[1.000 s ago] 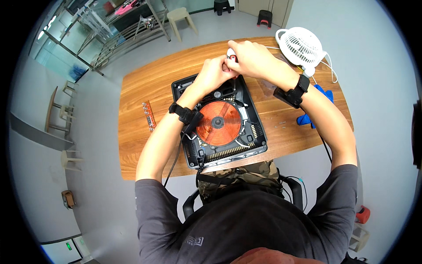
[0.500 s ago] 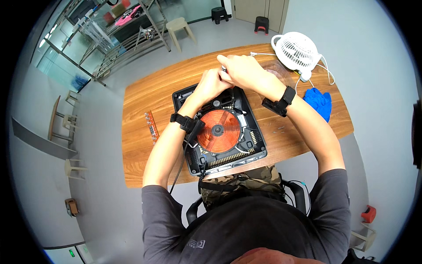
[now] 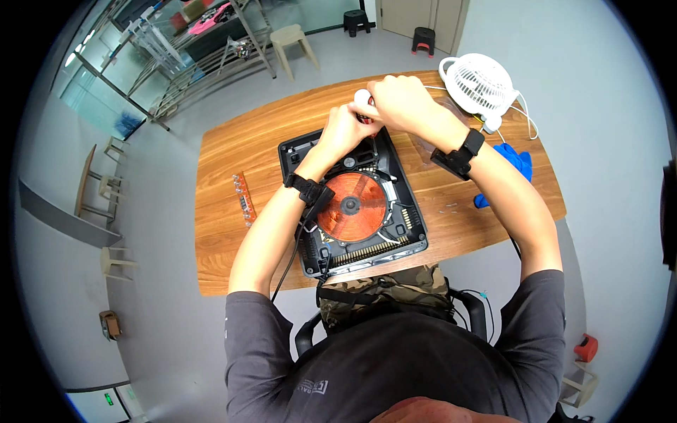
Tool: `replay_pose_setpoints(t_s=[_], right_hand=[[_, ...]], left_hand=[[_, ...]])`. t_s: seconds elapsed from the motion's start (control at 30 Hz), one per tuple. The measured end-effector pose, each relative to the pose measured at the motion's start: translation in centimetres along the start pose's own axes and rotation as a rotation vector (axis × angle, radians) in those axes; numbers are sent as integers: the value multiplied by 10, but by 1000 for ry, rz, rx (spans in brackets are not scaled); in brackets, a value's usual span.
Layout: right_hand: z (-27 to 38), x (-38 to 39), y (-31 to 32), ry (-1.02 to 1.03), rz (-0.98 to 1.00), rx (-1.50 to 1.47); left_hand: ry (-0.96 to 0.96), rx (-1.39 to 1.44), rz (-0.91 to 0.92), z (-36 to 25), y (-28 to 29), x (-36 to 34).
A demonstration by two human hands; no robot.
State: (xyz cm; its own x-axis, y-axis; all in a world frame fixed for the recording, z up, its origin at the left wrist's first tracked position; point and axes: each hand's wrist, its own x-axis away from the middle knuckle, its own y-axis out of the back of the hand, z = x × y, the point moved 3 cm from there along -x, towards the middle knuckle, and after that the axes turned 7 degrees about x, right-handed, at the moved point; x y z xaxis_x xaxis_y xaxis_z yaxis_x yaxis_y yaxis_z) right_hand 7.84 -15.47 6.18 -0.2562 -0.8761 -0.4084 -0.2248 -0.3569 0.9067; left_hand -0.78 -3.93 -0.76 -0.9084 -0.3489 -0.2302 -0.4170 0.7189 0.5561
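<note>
An opened induction cooker [image 3: 402, 233] lies on the wooden table in front of me, its round copper coil [image 3: 350, 194] exposed inside the black housing. Over its far edge, both hands meet around a red-and-black tool with a white rounded end [image 3: 362, 96]. My right hand [image 3: 403, 102] is closed on the tool's upper part. Just below and to the left, my left hand [image 3: 345, 128] pinches it with fingers closed. Between them the fingers hide most of the tool, so its tip does not show clearly. Each wrist wears a black strap with a small device.
A white fan [image 3: 479, 81] with its cable stands at the table's far right, near a blue cloth [image 3: 513, 166]. Small metal pieces [image 3: 448, 208] lie right of the cooker. An orange strip with small parts [image 3: 244, 199] lies left. A black cable [image 3: 288, 264] runs off the near edge.
Both hands have shifted slightly, the right hand up and to the right. The tool's white end and red parts now show between them. The blue cloth looks more spread toward the near side.
</note>
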Motion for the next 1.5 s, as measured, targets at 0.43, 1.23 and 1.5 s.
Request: replay_pose_setpoints(t_s=[0.43, 1.23, 1.5], right_hand=[[5, 7, -10, 26, 16, -144], [10, 4, -3, 108, 18, 4], [12, 4, 3, 28, 162, -163]], left_hand=[[-29, -104, 63, -1, -2, -1], [7, -12, 157, -2, 1, -2], [-34, -220, 150, 0, -3, 2]])
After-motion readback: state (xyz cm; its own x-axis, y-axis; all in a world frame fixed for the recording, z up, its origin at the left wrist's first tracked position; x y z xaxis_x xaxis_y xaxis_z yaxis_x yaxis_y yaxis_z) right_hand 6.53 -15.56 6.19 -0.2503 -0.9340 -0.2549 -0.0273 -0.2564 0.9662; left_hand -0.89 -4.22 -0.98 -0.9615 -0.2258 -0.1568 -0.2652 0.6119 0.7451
